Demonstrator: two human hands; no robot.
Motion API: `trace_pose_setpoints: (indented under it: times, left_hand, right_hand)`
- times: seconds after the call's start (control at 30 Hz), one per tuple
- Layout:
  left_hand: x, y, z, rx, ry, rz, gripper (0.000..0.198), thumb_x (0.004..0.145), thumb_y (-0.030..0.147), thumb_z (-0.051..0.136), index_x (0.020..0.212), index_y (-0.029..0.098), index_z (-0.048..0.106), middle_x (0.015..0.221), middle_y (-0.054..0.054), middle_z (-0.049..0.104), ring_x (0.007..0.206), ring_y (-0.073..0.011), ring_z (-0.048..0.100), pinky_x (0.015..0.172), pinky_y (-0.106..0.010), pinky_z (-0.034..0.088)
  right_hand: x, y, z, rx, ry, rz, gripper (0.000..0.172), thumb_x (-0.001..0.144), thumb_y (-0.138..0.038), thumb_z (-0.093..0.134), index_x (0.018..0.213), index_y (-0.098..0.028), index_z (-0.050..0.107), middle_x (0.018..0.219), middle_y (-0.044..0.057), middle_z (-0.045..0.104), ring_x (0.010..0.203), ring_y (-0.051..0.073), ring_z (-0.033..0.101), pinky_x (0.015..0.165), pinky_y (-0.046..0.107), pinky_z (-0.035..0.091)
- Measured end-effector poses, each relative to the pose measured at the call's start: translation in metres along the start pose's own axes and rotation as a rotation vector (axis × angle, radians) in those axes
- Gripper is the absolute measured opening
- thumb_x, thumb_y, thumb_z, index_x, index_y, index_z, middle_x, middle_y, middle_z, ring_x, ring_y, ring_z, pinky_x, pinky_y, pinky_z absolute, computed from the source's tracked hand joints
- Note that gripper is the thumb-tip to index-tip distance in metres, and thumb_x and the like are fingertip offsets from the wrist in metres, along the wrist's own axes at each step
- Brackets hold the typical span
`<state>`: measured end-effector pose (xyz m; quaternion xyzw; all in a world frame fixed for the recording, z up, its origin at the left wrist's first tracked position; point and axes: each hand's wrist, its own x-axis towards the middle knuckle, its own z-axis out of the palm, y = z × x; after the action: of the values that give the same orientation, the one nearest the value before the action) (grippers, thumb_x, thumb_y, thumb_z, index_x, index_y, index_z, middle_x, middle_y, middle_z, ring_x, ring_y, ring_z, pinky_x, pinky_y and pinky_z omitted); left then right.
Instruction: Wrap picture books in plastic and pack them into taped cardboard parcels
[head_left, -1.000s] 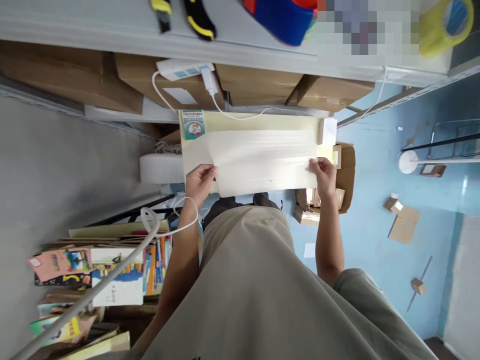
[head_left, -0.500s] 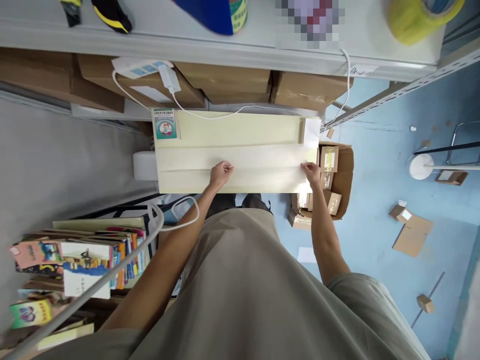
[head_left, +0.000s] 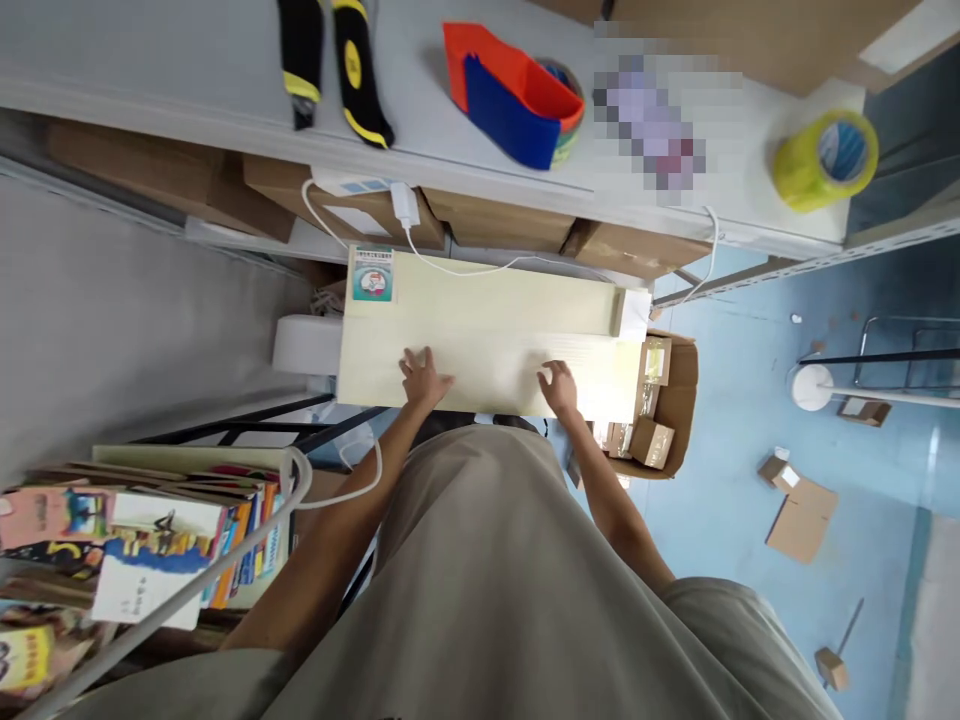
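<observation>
A long pale yellow flat package point(head_left: 487, 325) lies crosswise in front of me, below the shelf edge. A small green and white sticker point(head_left: 373, 274) sits on its far left corner. My left hand point(head_left: 421, 376) rests flat on the package's near left part with fingers spread. My right hand point(head_left: 559, 385) presses on the near middle right, fingers apart too. Neither hand holds anything.
A grey shelf point(head_left: 187, 80) above carries a red and blue tape dispenser point(head_left: 517, 95), a yellow tape roll point(head_left: 823, 158) and black and yellow tools point(head_left: 352, 60). Cardboard boxes point(head_left: 495, 215) and a white cable point(head_left: 450, 262) lie beneath. An open carton point(head_left: 671, 400) stands right; books point(head_left: 150, 540) pile left.
The white sheet both hands held up has been folded down flat onto the package. Both hands let go of its edges and now press on top, the right hand shifted left.
</observation>
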<state>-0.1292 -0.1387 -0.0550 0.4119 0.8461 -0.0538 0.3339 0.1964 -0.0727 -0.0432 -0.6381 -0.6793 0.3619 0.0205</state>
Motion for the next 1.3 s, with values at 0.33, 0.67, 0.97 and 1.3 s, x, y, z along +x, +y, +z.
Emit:
trace_pose_setpoints:
  times: [0.33, 0.67, 0.97, 1.3]
  left_hand:
    - [0.013, -0.064, -0.018, -0.191, 0.134, 0.194, 0.057, 0.094, 0.027, 0.076, 0.149, 0.013, 0.071, 0.173, -0.028, 0.051, 0.162, -0.0469, 0.048, 0.13, -0.06, 0.049]
    - [0.057, -0.069, -0.047, -0.267, -0.011, 0.405, 0.038, 0.092, 0.021, 0.074, 0.129, 0.014, 0.079, 0.133, -0.022, 0.081, 0.146, -0.0402, 0.066, 0.129, -0.052, 0.05]
    - [0.072, -0.08, -0.057, -0.323, -0.063, 0.406, 0.037, 0.1, 0.02, 0.069, 0.135, 0.014, 0.079, 0.145, -0.019, 0.08, 0.136, -0.0319, 0.076, 0.122, -0.041, 0.056]
    - [0.081, -0.081, -0.09, -0.429, 0.037, 0.37, 0.031, 0.101, 0.023, 0.067, 0.128, 0.022, 0.082, 0.135, -0.013, 0.085, 0.123, -0.0293, 0.082, 0.114, -0.039, 0.061]
  right_hand:
    - [0.006, -0.13, 0.05, -0.383, -0.445, -0.14, 0.043, 0.113, -0.023, 0.062, 0.154, -0.022, 0.071, 0.176, 0.017, 0.055, 0.155, 0.033, 0.061, 0.122, 0.045, 0.059]
    - [0.013, -0.184, 0.055, -0.471, -0.476, -0.018, 0.042, 0.116, -0.032, 0.064, 0.156, -0.023, 0.068, 0.163, 0.018, 0.064, 0.143, 0.032, 0.073, 0.117, 0.042, 0.06]
    - [0.006, -0.213, 0.071, -0.494, -0.434, 0.032, 0.04, 0.116, -0.032, 0.06, 0.155, -0.022, 0.068, 0.162, 0.021, 0.064, 0.144, 0.034, 0.072, 0.115, 0.044, 0.061]
    - [0.04, -0.269, 0.082, -0.335, -0.346, -0.108, 0.045, 0.114, -0.036, 0.065, 0.158, -0.025, 0.07, 0.159, 0.016, 0.072, 0.145, 0.034, 0.073, 0.122, 0.046, 0.059]
